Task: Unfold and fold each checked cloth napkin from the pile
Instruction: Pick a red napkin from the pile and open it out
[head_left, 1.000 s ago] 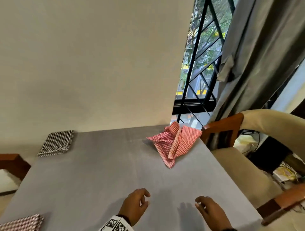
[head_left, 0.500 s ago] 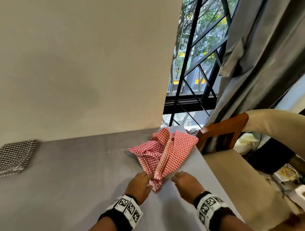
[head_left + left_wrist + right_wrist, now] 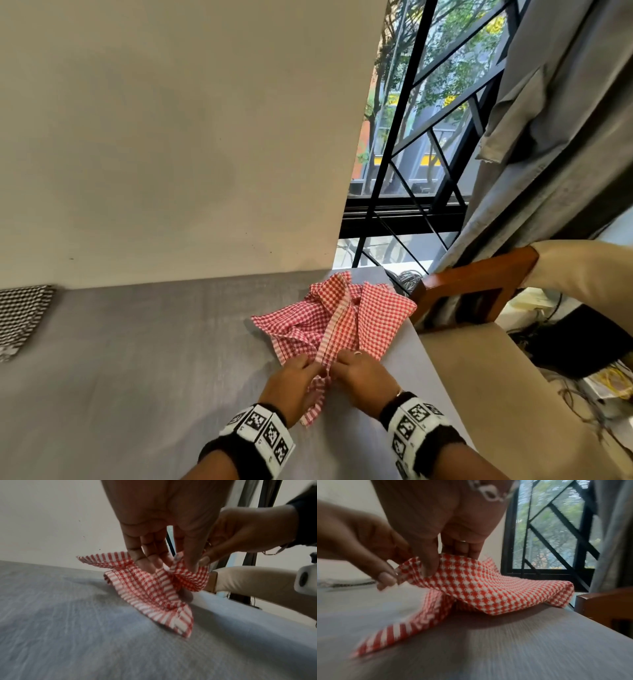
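Both hands pinch the near end of the red checked napkin [image 3: 337, 320]: left hand [image 3: 289, 383] clamps the fabric between thumb and fingers on one side of a raised central fold, right hand [image 3: 364, 375] clamps it thumb-to-fingers on the other side, knuckles nearly touching. Left wrist view shows the left fingertips [image 3: 150, 562] curled onto the napkin [image 3: 154, 591] with the right hand [image 3: 247, 534] pinching just beside; right wrist view shows the right hand's thumb pressed onto the napkin [image 3: 488, 588] and the left hand [image 3: 364, 543] pinching its edge at 9 o'clock. Napkin sits crumpled on the grey table [image 3: 137, 377] at the far right corner, about 1 o'clock from the person, long axis running 6 to 12 o'clock, ridge fold along it, a pointed corner trailing toward 6 o'clock below the hands. Wings spread to 10 and 2 o'clock; the right wing reaches the table edge. Pattern: small red-white check, striped border band at the hem, wrinkled, partly lifted off the surface. Black-white checked cloth [image 3: 22, 318] lies folded flat at 9 o'clock, well apart. Wooden chair [image 3: 479, 284] stands just beside the table's right edge, window grille [image 3: 411, 171] and grey curtain [image 3: 548, 154] behind.
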